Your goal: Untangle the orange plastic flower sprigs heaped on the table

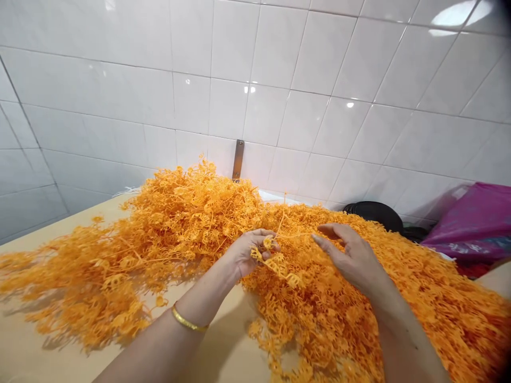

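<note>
My left hand (255, 252) is closed on an orange plastic flower sprig (293, 277), its thin stem and small frilly heads showing around the fingers. A thin stem runs from these fingers toward my right hand (347, 255). There, thumb and fingers are parted, and the stem's end lies close to the thumb tip; whether they touch is unclear. Beneath and behind both hands spreads a big heap of the same orange plastic sprigs (399, 287). Another mound of sprigs (187, 207) rises behind my left hand, with looser ones fanning out to the left.
The pale tabletop (223, 340) shows between the sprigs. A white tiled wall (271, 111) stands behind, with a brown metal bracket (238, 159) against it. Black round trays (375, 214) and a purple bag (471, 223) lie at the back right.
</note>
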### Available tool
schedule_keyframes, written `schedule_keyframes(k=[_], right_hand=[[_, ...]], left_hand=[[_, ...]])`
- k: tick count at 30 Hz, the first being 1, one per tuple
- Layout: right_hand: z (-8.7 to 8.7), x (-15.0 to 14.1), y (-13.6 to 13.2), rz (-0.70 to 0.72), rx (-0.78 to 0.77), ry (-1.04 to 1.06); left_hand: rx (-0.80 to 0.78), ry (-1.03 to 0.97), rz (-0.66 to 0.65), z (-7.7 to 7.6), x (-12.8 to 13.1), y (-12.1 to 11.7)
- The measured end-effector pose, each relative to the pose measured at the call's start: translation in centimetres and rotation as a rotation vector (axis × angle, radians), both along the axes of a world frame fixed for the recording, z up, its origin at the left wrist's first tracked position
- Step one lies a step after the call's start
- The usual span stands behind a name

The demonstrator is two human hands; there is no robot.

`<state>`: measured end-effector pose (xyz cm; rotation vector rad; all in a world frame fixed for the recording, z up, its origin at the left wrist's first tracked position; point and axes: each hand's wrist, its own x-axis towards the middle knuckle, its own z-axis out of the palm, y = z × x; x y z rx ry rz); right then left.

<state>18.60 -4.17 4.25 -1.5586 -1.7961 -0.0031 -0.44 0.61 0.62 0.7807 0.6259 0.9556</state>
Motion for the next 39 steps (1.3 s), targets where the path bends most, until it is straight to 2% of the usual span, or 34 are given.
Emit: schedule_keyframes(k=[7, 11, 13, 18, 19, 24, 27, 30, 34, 37, 39], right_hand=[[0.6, -1.5, -0.8, 0.013, 0.012, -0.026], [0.6, -2.4, -1.1, 0.206, -0.147, -0.037], [0.6, -2.8, -1.2, 0.252, -0.203, -0.065], [0.8, -3.4, -1.6, 0.112, 0.061, 0.019], [0.8, -3.6, -1.8, 0.095, 0.070, 0.023], [-0.4, -4.9, -1.5, 0.183, -0.195, -0.014], [-1.3, -5.2, -0.7, 0.319, -0.255, 0.065], [-1.6, -5.1, -0.1, 0.419, -0.244, 0.188], [-1.8, -5.0, 0.2, 0.412, -0.209, 0.322], [-2.1, -5.3, 0.3, 0.433, -0.182, 0.422], [-2.2, -5.1, 0.5, 0.397, -0.140, 0.515]], left_hand=[[0.023, 0.060, -0.042, -0.3, 0.6, -0.5], [-0.018, 0.035, -0.013, -0.3, 0.8, -0.5], [-0.029, 0.020, 0.012, -0.2, 0.7, -0.5], [-0.068, -0.017, 0.089, -0.1, 0.7, -0.5], [-0.068, -0.008, 0.107, 0.0, 0.7, -0.5], [-0.074, -0.055, 0.126, 0.3, 1.1, -1.2], [-0.100, -0.145, 0.092, 0.2, 1.3, -1.2], [-0.158, -0.283, 0.091, -0.2, 1.4, -0.9], [-0.162, -0.356, 0.083, -0.6, 1.6, -0.6], [-0.119, -0.396, -0.013, -0.8, 1.8, -0.8], [-0.107, -0.377, -0.067, -1.0, 2.0, -1.1]])
